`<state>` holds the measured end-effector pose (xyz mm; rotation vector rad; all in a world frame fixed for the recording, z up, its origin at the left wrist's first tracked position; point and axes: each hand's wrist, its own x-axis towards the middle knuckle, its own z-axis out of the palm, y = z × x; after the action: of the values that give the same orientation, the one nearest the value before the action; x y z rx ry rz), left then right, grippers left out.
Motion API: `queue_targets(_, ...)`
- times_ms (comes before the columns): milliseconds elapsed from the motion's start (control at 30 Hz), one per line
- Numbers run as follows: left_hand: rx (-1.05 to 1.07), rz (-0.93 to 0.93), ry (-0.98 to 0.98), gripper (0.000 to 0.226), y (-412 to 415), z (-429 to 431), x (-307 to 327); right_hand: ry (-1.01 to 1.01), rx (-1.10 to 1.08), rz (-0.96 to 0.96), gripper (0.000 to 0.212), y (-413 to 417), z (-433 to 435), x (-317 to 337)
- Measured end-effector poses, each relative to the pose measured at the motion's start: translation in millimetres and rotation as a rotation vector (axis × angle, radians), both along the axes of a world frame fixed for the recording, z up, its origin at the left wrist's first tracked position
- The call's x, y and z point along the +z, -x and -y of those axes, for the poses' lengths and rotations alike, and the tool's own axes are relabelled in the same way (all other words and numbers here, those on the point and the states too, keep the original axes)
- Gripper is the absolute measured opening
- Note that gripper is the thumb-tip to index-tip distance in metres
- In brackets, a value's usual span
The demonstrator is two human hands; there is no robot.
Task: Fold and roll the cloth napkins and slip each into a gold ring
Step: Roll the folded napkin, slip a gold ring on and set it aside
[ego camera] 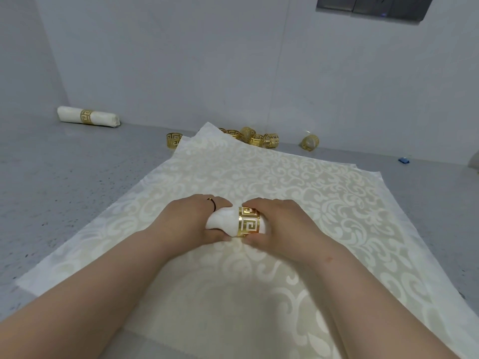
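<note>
- Left hand (pixel 193 218): fingers curl round the rolled napkin (pixel 222 221) (white).
- Right hand (pixel 281 224): fingers pinch the gold ring (pixel 248 222) on the roll's right end.

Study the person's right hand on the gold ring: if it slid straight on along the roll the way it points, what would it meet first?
Most likely the left hand, which grips the rolled napkin just beyond the gold ring held by the right hand.

Your work surface is a grey speckled counter (pixel 77 190). Flat patterned napkins (pixel 298 182) lie stacked at frame centre. A finished ringed roll (pixel 88 116) lies upper left; loose gold rings (pixel 259 138) sit above centre; a small blue item (pixel 403 160) lies right.
</note>
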<state>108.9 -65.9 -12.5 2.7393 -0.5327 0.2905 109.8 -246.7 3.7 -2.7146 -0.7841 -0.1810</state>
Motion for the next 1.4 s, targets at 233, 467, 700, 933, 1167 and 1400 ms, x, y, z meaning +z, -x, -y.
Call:
queue_targets(233,0.006,-0.257,0.335,0.069,1,-20,1,-0.004,-0.085,-0.153,0.043,3,19,3)
queue_targets(467,0.065,-0.083,0.103,0.049,9,-44,9,-0.008,-0.043,-0.108,0.033,8,-2,9)
queue_targets(700,0.211,-0.065,0.4,0.041,-3,-137,14,0.063,0.059,-0.047,0.044,-18,-103,32)
queue_targets(933,0.462,0.003,0.52,0.05,-33,-247,22,-0.039,0.079,-0.047,0.038,-80,-236,26)
queue_targets(1167,0.585,0.072,0.07,0.058,-91,-324,9,0.026,0.085,0.026,0.037,-152,-344,17)
queue_targets(1400,0.587,-0.09,-0.026,0.052,-151,-366,2,-0.023,0.015,0.121,0.036,-231,-424,-5)
